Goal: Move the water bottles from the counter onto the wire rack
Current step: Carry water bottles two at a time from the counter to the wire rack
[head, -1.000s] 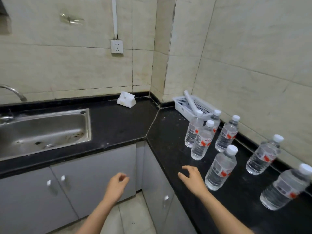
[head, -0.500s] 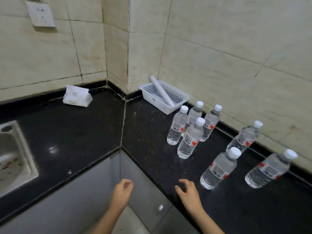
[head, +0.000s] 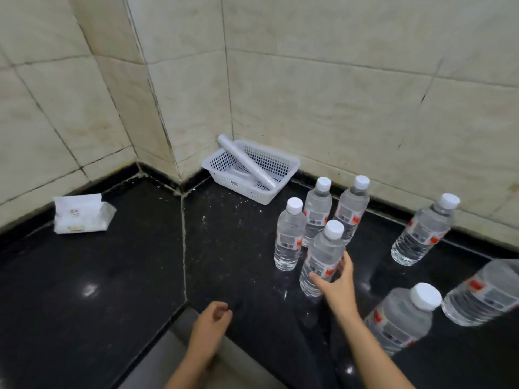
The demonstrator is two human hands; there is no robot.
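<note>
Several clear water bottles with white caps and red-and-white labels stand on the black counter (head: pixel 112 276). My right hand (head: pixel 337 284) reaches over the counter and wraps thumb and fingers round the lower part of the front bottle (head: pixel 324 251), which stands upright. Three more bottles (head: pixel 317 209) cluster right behind it. Further bottles stand to the right by the wall (head: pixel 424 231) and near me (head: pixel 398 321). My left hand (head: pixel 210 324) hovers at the counter's inner corner edge, loosely curled and holding nothing. No wire rack is in view.
A white perforated plastic basket (head: pixel 233 182) with a white roll (head: pixel 247 164) lying across it sits in the tiled wall corner. A white tissue pack (head: pixel 81 214) lies at the back left. Cabinet fronts show below the counter edge.
The view has swung right and closer to the bottles; the sink has left the frame. My right hand moved forward from the counter edge and took hold of the front bottle.
</note>
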